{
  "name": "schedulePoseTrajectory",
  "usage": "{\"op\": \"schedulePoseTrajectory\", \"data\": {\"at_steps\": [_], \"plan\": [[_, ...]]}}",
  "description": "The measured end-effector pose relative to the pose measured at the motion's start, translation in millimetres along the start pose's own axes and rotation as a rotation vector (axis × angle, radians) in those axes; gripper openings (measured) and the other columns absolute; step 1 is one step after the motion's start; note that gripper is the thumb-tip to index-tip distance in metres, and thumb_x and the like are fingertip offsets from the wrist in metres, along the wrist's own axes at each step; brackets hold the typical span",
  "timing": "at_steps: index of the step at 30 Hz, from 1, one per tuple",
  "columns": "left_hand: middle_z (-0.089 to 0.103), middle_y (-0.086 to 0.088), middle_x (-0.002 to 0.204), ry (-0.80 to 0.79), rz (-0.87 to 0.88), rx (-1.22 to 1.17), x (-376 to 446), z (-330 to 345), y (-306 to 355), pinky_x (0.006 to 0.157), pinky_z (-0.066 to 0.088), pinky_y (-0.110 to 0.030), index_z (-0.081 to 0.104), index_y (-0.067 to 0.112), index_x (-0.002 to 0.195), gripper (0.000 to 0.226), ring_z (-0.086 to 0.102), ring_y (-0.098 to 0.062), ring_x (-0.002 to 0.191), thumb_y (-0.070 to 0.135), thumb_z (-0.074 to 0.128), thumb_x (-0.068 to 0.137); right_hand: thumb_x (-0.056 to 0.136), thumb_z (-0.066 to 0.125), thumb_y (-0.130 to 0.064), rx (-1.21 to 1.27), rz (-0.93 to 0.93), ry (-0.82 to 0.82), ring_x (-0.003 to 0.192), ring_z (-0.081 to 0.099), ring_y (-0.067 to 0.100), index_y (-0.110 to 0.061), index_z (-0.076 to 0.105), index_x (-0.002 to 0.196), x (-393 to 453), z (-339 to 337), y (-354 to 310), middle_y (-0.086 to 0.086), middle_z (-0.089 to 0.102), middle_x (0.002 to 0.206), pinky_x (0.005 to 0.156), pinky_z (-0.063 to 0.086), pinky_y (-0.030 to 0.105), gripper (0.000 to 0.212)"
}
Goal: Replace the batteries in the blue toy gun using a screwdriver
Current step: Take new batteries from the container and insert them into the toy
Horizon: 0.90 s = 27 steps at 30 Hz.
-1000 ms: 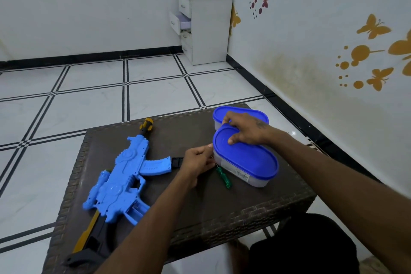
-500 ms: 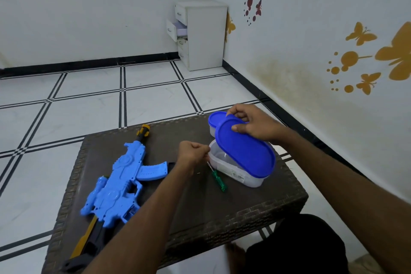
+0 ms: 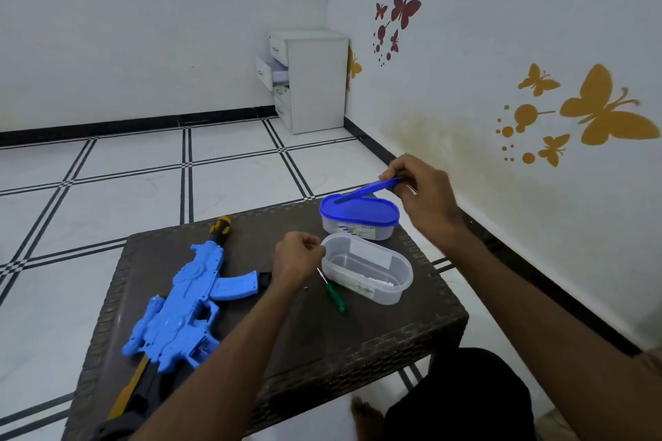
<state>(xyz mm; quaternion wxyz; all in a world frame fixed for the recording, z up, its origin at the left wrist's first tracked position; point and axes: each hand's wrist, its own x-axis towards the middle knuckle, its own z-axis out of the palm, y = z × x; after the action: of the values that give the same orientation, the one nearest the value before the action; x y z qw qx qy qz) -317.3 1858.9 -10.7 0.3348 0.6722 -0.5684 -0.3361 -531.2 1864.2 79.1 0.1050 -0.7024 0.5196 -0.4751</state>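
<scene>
On the left of the dark woven bench (image 3: 376,344) we see the blue toy gun (image 3: 179,301) lying flat, its yellow-tipped muzzle pointing away; just right of its magazine our left hand (image 3: 299,258) is curled nearly closed at the rim of an open clear container (image 3: 369,272), and we cannot tell whether it grips anything; a green-handled screwdriver (image 3: 335,292) lies on the bench between that hand and the container; behind sits a second container (image 3: 358,217), lidded in blue; our right hand (image 3: 422,197) pinches a blue lid (image 3: 369,189), tilted, above it.
</scene>
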Motion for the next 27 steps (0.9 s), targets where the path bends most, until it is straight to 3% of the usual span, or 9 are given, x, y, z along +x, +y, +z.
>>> {"op": "schedulePoseTrajectory", "data": {"at_steps": [2, 4, 7, 10, 14, 20, 27], "plan": [[0.074, 0.002, 0.088, -0.030, 0.025, 0.005, -1, -4, -1, 0.060, 0.050, -0.028, 0.075, 0.019, 0.100, 0.019, 0.067, -0.013, 0.077, 0.022, 0.066, 0.084, 0.089, 0.050, 0.005, -0.140, -0.009, 0.003, 0.087, 0.064, 0.015, -0.023, 0.058, 0.092, -6, 15, 14, -0.004, 0.067, 0.091, 0.076, 0.056, 0.040, 0.029], [0.073, 0.005, 0.087, -0.042, 0.066, 0.019, -2, -9, -2, 0.055, 0.045, -0.023, 0.076, 0.022, 0.099, 0.018, 0.065, -0.008, 0.074, 0.022, 0.064, 0.085, 0.093, 0.044, -0.006, -0.204, 0.031, -0.019, 0.084, 0.061, 0.020, -0.022, 0.057, 0.092, -9, 26, 26, 0.001, 0.064, 0.090, 0.072, 0.055, 0.039, 0.020], [0.074, 0.007, 0.087, -0.065, 0.121, 0.016, 0, -14, -5, 0.072, 0.057, -0.030, 0.077, 0.023, 0.097, 0.019, 0.067, -0.005, 0.078, 0.021, 0.063, 0.085, 0.091, 0.039, -0.017, -0.296, -0.038, -0.020, 0.081, 0.057, 0.023, -0.013, 0.057, 0.091, -10, 35, 44, 0.007, 0.063, 0.089, 0.068, 0.052, 0.040, 0.019], [0.075, 0.006, 0.091, -0.078, 0.142, 0.004, 6, -15, -7, 0.082, 0.057, -0.031, 0.077, 0.022, 0.099, 0.020, 0.068, -0.004, 0.082, 0.017, 0.063, 0.085, 0.094, 0.041, -0.011, -0.361, -0.071, -0.059, 0.079, 0.053, 0.019, -0.013, 0.054, 0.089, -7, 36, 64, 0.006, 0.061, 0.088, 0.064, 0.049, 0.035, 0.015], [0.074, 0.005, 0.100, -0.100, 0.173, 0.053, 8, -6, -10, 0.076, 0.052, -0.022, 0.075, 0.024, 0.106, 0.021, 0.066, -0.004, 0.087, 0.019, 0.064, 0.089, 0.087, 0.053, -0.004, -0.454, -0.180, -0.237, 0.083, 0.054, 0.023, -0.010, 0.058, 0.092, -8, 43, 87, 0.010, 0.062, 0.092, 0.062, 0.046, 0.033, 0.009], [0.074, 0.001, 0.099, -0.111, 0.230, 0.168, 11, 7, -15, 0.083, 0.057, -0.036, 0.074, 0.028, 0.106, 0.021, 0.068, -0.008, 0.088, 0.026, 0.063, 0.088, 0.083, 0.067, -0.003, -0.461, -0.210, -0.356, 0.087, 0.053, 0.023, -0.008, 0.058, 0.096, -9, 55, 99, 0.013, 0.064, 0.099, 0.068, 0.051, 0.038, 0.017], [0.071, 0.007, 0.098, -0.070, 0.254, 0.263, 11, 10, -15, 0.081, 0.057, -0.034, 0.077, 0.020, 0.099, 0.017, 0.066, -0.008, 0.086, 0.023, 0.064, 0.088, 0.073, 0.062, 0.015, -0.550, -0.223, -0.437, 0.090, 0.055, 0.021, -0.014, 0.056, 0.098, -11, 62, 113, 0.005, 0.060, 0.102, 0.068, 0.056, 0.037, 0.038]]}}
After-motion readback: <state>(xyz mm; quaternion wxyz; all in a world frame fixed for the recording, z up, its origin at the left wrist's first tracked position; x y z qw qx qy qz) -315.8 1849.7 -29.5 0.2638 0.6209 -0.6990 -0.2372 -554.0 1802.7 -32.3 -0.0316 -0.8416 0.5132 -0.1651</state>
